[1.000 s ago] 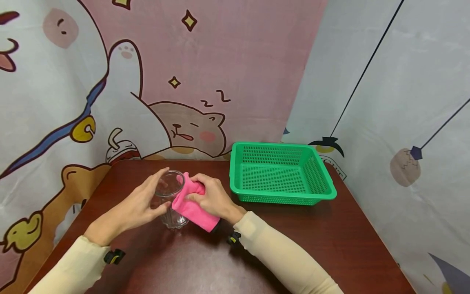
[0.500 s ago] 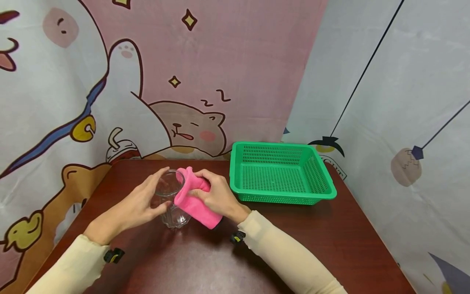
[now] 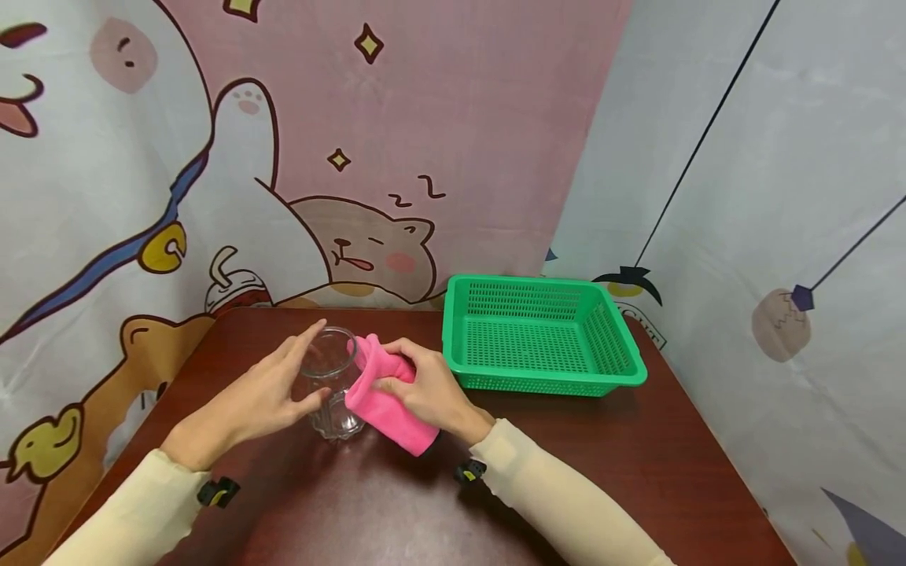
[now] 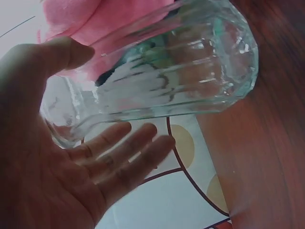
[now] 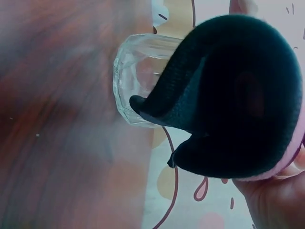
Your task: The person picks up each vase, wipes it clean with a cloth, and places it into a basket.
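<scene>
A clear glass jar (image 3: 338, 413) with ribbed sides stands upright on the table, left of the middle in the head view. My left hand (image 3: 265, 397) is beside it, the thumb in front and the fingers stretched out on the far side. In the left wrist view these fingers (image 4: 136, 157) are straight and spread near the jar's neck. To the right of the jar, my right hand (image 3: 432, 389) pinches a pink cloth (image 3: 389, 417), bunched at the top. Its dark inner side (image 5: 248, 86) curls into a roll in the right wrist view. Whether cloth and jar touch, I cannot tell.
A green perforated plastic basket (image 3: 524, 377) sits at the back right of the dark red-brown table (image 3: 566, 472). Behind the table hangs a printed cartoon curtain (image 3: 460, 118).
My right hand and the pink cloth have shifted right, a little away from the jar, after a slight rise and drop. The left hand and the jar stay nearly still.
</scene>
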A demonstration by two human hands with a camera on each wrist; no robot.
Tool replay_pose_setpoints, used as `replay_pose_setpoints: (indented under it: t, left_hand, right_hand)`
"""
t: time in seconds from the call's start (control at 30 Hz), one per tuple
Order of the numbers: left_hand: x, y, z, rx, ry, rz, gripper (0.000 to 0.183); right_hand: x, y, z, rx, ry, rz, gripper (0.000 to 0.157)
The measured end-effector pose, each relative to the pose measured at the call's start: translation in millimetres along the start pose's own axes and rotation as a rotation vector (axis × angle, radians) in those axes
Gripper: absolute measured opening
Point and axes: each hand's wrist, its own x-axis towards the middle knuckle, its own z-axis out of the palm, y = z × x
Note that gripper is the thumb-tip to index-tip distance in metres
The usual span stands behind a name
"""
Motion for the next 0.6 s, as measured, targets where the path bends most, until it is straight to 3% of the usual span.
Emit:
replay_pose_setpoints:
  t: [0.27,0.4,0.6]
  left_hand:
    - [3.6,13.0,-5.0,0.06,0.022,-0.088,0.113]
    - [5.3,22.0,-4.9,0.067,0.082,-0.13,0.111]
    - [10.5,32.4,1.9,0.039,0.191,-0.141,0.102]
  right_hand:
    - [-12.1,2.3,-3.7,0.011,-0.005,0.009,0.042]
    - [-16.3,4.0,-7.5,0.009,0.001,0.002,0.042]
    - [-20.1,8.9,-10.4,0.002,0.003,0.004,0.042]
